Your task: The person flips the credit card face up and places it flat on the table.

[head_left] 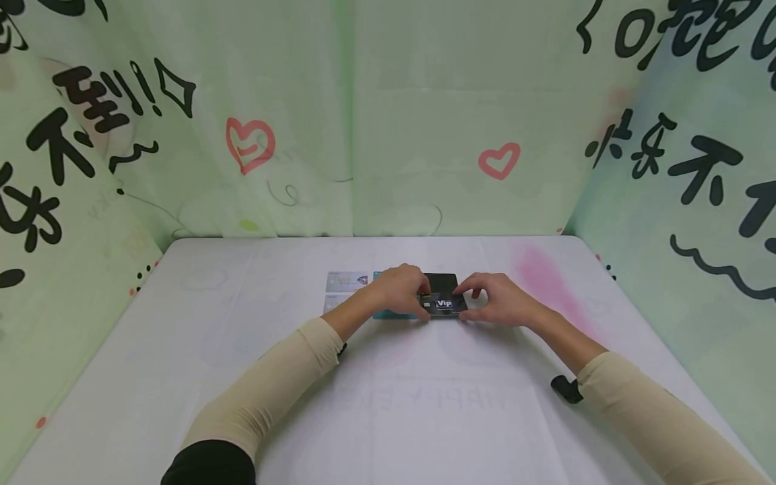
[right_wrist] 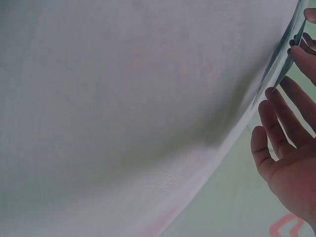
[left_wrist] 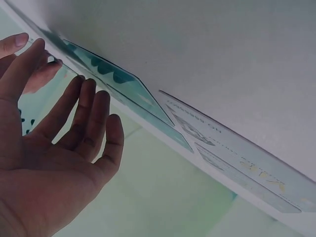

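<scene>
A black card printed "VIP" (head_left: pixel 445 305) spans the gap between my two hands at the far part of the table. My left hand (head_left: pixel 401 289) pinches its left edge with thumb and fingers, and my right hand (head_left: pixel 498 298) pinches the right edge. More black card surface (head_left: pixel 442 279) shows just beyond it. Teal cards (head_left: pixel 393 315) lie partly hidden under my left hand; the left wrist view shows one with a scalloped pattern (left_wrist: pixel 116 74). In the right wrist view the held card (right_wrist: pixel 285 68) appears edge-on, tilted, between the fingertips.
Two pale grey VIP cards (head_left: pixel 345 281) lie left of the teal ones, one nearer than the other. The white-covered table (head_left: pixel 388 417) has fabric walls with black lettering and red hearts (head_left: pixel 250 146) around it. A black strap piece (head_left: pixel 566 389) is at the right sleeve.
</scene>
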Available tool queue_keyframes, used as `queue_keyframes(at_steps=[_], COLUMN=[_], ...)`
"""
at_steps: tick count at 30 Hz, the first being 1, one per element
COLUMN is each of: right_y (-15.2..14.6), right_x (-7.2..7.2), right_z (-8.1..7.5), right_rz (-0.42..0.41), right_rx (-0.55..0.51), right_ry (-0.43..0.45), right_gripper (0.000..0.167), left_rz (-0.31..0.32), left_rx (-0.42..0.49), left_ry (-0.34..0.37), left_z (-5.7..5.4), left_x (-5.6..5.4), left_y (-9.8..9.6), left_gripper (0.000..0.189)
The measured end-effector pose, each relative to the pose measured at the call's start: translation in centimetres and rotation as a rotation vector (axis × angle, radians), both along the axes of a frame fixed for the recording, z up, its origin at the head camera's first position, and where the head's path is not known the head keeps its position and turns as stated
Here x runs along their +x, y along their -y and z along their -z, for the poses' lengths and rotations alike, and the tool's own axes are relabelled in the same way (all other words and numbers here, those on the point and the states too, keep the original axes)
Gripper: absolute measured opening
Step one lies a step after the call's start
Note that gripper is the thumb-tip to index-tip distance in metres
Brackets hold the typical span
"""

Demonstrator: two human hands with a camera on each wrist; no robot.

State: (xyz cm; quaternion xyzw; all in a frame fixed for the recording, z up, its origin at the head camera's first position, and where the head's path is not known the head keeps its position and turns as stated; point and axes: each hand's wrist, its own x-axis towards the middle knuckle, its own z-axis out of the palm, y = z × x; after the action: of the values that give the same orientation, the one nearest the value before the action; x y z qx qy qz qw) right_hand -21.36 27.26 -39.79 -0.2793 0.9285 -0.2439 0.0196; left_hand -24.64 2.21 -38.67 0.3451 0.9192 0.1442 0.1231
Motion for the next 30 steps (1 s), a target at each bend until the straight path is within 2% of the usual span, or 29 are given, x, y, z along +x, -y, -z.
queue_keyframes(at_steps=[9, 30], right_y=[0.11, 0.24], right_x=[-0.05, -0.14], right_z=[0.14, 0.4], right_rz=[-0.008, -0.006], right_rx=[0.042, 0.063], right_ry=[0.03, 0.02], right_gripper=[0.034, 0.03], left_rz=[0.001, -0.028], left_rx=[-0.041, -0.07], left_ry=[-0.026, -0.059], left_z=[0.47, 0.47], left_x=[-0.1, 0.18], left_y=[-0.48, -1.06], left_gripper=[0.045, 0.042])
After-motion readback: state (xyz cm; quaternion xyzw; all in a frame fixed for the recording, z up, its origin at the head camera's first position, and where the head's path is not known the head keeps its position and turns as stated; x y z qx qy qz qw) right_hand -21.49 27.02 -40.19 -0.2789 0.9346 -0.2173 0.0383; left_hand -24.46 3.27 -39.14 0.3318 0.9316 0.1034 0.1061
